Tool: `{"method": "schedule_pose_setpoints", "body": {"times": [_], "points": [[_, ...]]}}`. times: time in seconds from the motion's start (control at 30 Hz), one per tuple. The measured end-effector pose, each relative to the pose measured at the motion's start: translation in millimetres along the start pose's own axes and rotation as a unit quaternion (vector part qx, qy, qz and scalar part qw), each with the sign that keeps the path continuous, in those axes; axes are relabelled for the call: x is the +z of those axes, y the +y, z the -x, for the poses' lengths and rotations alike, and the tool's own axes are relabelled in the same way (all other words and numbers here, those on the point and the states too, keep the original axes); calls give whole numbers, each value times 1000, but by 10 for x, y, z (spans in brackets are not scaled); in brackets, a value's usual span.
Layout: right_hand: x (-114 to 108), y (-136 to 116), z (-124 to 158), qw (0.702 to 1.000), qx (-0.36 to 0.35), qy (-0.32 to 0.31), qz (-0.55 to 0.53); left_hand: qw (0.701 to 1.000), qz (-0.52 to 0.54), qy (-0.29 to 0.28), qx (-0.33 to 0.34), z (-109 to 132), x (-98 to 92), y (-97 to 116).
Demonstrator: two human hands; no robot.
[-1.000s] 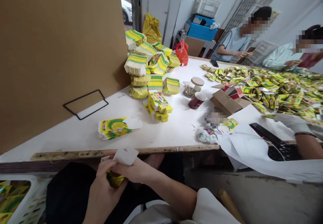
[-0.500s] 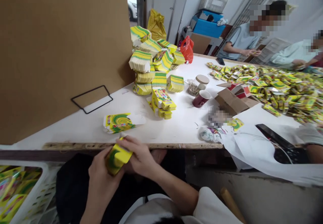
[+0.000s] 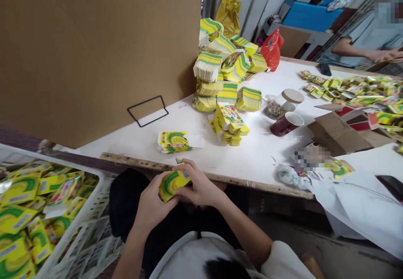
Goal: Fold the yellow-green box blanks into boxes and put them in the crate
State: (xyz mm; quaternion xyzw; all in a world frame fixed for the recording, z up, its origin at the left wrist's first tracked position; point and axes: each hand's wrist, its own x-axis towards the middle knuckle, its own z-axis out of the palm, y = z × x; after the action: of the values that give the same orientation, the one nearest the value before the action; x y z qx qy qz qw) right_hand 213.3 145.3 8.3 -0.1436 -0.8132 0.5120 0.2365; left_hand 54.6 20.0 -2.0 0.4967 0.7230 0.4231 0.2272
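Between my two hands is a small yellow and green printed carton (image 3: 174, 183), held above my lap by the table edge. My left hand (image 3: 154, 205) wraps round its left side. On its right end, the fingers and thumb of my right hand (image 3: 201, 186) press against the box. Just beyond, on the white table (image 3: 176, 121), lie flattened yellow cartons (image 3: 174, 142). A stack of yellow cartons (image 3: 231, 121) stands farther right, in front of piled bundles of flat cartons (image 3: 208, 67).
To my left a white plastic crate (image 3: 94, 195) holds many yellow cartons. A tall cardboard sheet (image 3: 100, 52) walls off the table's left side. On the right are a maroon mug (image 3: 286, 123), a jar (image 3: 274, 109) and an open cardboard box (image 3: 341, 132). A co-worker (image 3: 362, 48) sits across.
The view has swung left, bringing more of the crate into sight. The carton's flap that stood up at its right end now looks folded shut, and its printed side faces me.
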Motion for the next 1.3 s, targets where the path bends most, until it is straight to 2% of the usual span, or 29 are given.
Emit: {"method": "schedule_pose_setpoints", "body": {"times": [0.07, 0.13, 0.2, 0.23, 0.33, 0.43, 0.53, 0.6, 0.87, 1.03, 1.13, 1.2, 1.3], "points": [[89, 30, -8, 998, -8, 39, -46, 996, 64, 47, -36, 12, -43, -39], [94, 78, -38, 996, 9, 67, -57, 964, 185, 182, -54, 37, -189, -90], [24, 142, -109, 994, 55, 96, 6, 885, 322, 329, -63, 66, -404, -142], [-24, 179, -164, 989, 80, 112, 50, 847, 378, 366, -79, 79, -508, -165], [-150, 306, -402, 967, 138, 158, 145, 772, 478, 388, -160, 92, -650, -209], [-190, 425, -685, 948, 175, 178, 196, 731, 527, 378, -213, 58, -475, -210], [-166, 503, -905, 932, 210, 166, 244, 730, 545, 320, -259, 6, -219, -188], [-141, 521, -984, 923, 228, 150, 271, 734, 548, 287, -279, -22, -120, -178], [-83, 547, -1040, 905, 239, 129, 326, 759, 516, 235, -319, -95, 15, -313], [-128, 570, -1010, 926, 211, 141, 279, 778, 507, 195, -316, -82, 159, -321], [-119, 475, -906, 947, 177, 147, 225, 794, 501, 151, -308, -98, 231, -273], [-49, 357, -772, 965, 141, 126, 182, 802, 506, 130, -290, -133, 262, -222], [127, 169, -502, 989, 73, 52, 120, 813, 504, 190, -220, -188, 275, -107]]}}
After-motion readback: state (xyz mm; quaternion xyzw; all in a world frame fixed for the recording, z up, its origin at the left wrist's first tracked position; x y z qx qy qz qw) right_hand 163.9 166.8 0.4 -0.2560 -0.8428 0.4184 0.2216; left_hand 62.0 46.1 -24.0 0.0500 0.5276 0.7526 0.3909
